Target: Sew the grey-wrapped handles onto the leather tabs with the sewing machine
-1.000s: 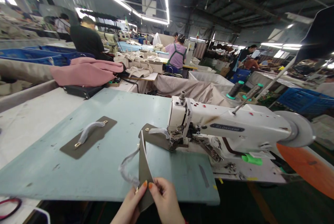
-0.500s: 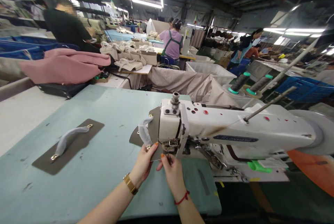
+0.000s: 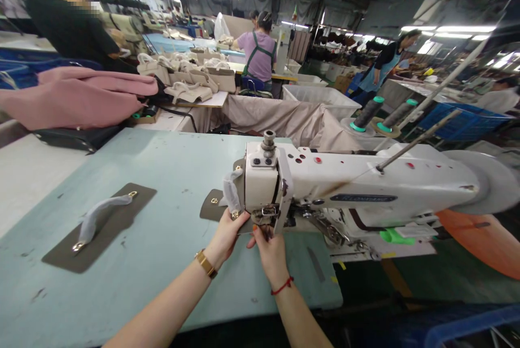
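A dark taupe panel (image 3: pixel 212 210) with a plastic-wrapped handle (image 3: pixel 232 195) and gold rings lies partly under the head of the white sewing machine (image 3: pixel 345 175). My left hand (image 3: pixel 226 231), with a gold watch at the wrist, grips the panel's near edge beside the handle's lower ring. Close to the needle area, my right hand (image 3: pixel 268 248), with a red string bracelet, has its fingers closed at the panel's edge; what they pinch is hidden. Another taupe panel (image 3: pixel 106 234) with a wrapped handle rests on the pale green table (image 3: pixel 162 272) to the left.
Pink fabric (image 3: pixel 77 96) lies over a black bag at the back left. Beige bag pieces (image 3: pixel 190 85) are piled beyond the table. Dark thread cones (image 3: pixel 368 114) stand behind the machine. Several people are farther back.
The view has shifted, so the surroundings sit further left. The panel under the machine has turned slightly, showing more of its left flap and ring. Both hands stay at its edge.
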Available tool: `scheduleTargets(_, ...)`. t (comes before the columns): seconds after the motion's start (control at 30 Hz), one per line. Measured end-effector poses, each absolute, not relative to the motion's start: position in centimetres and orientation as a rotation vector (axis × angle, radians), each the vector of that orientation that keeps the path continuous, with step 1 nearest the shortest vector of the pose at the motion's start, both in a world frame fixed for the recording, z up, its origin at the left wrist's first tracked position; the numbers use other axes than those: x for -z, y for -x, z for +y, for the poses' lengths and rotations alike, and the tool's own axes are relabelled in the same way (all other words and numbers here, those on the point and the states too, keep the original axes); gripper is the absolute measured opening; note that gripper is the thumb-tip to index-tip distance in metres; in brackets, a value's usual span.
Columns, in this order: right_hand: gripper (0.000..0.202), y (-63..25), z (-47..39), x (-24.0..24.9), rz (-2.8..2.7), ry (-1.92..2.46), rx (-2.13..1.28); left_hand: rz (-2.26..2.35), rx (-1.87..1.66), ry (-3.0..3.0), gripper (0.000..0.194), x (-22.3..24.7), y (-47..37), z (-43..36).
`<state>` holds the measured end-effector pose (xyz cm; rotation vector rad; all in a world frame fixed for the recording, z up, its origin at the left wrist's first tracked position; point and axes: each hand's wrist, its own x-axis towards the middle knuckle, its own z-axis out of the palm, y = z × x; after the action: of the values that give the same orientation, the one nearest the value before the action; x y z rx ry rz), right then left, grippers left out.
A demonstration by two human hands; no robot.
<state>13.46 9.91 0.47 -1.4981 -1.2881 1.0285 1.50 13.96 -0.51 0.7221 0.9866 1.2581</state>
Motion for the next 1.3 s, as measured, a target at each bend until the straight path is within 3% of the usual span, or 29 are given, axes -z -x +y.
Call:
scheduleTargets(0.23,0.040,-13.3,9.7,-0.3,-1.305,1.496,-0.950,0.956,-0.777,-0.735,0.034,0.3,1.3,14.5)
scheduleTargets(0.37,0.042,-13.2,9.5,-0.2,-1.313,1.488,-0.914,0.956,-0.676,-0.791,0.032,0.0,2.1,14.9)
scheduleTargets(0.63,0.040,-13.3,9.4,0.3,-1.257,1.445,-1.000,0.890,-0.703,-0.856,0.024,-0.9,1.9,14.9)
scheduleTargets(1.3,0.038,-13.5,9.0,1.9,-1.210,1.482,-1.114,0.891,-0.723,-0.933,0.031,0.6,2.1,17.0)
